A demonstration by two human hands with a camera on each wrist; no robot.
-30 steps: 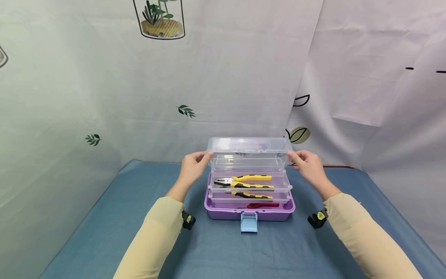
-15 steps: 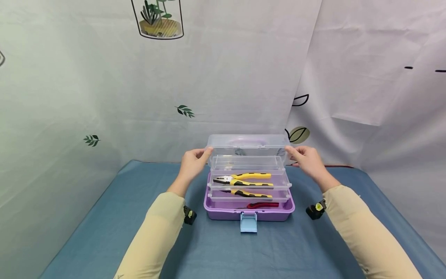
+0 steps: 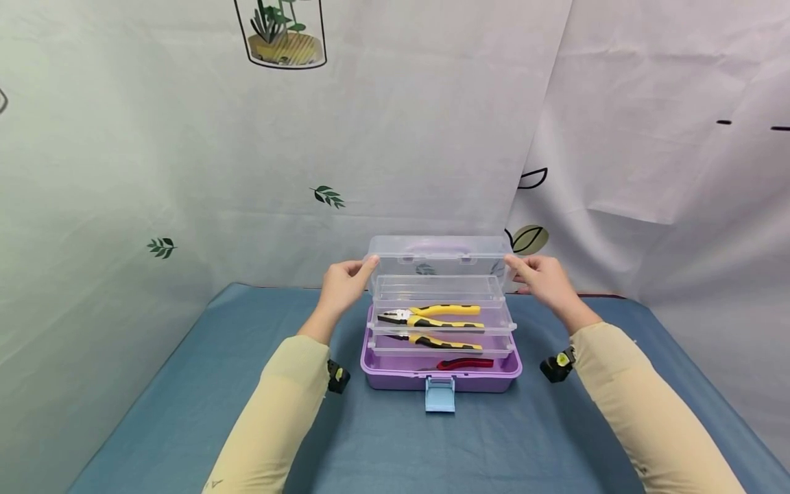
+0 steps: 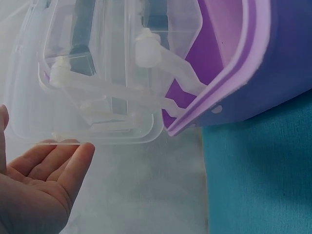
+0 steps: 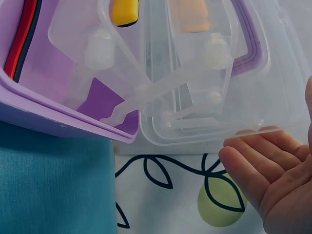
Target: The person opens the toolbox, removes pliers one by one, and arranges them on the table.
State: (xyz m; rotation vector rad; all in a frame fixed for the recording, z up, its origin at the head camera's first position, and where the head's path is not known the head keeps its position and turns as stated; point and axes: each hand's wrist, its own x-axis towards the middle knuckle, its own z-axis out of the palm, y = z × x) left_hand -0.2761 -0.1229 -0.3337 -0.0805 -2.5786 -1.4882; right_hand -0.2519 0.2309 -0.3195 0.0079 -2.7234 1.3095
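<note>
A purple toolbox (image 3: 395, 381) stands with its clear lid (image 3: 441, 245) tilted up and back. My left hand (image 3: 342, 283) holds the lid's left front corner, thumb at the front edge. At the opposite corner, my right hand (image 3: 544, 283) holds it the same way. Both wrist views show extended fingers touching the lid's side rim. Yellow-and-black pliers (image 3: 447, 310) lie in the raised upper clear tray (image 3: 498, 317). Below, another tool with a yellow-and-black handle (image 3: 453, 344) is partly covered by that tray. A red-and-black handle (image 3: 472, 363) shows in the purple base.
A light blue latch (image 3: 440, 396) hangs down at the toolbox's front. White link arms (image 4: 117, 90) join the trays to the base. The blue cloth (image 3: 395, 446) covers the table, and a patterned white curtain (image 3: 432, 137) rises close behind the lid.
Both hands have moved slightly up and back with the lid, which has tilted farther open. The purple handle on it now shows through. The tools lie as before.
</note>
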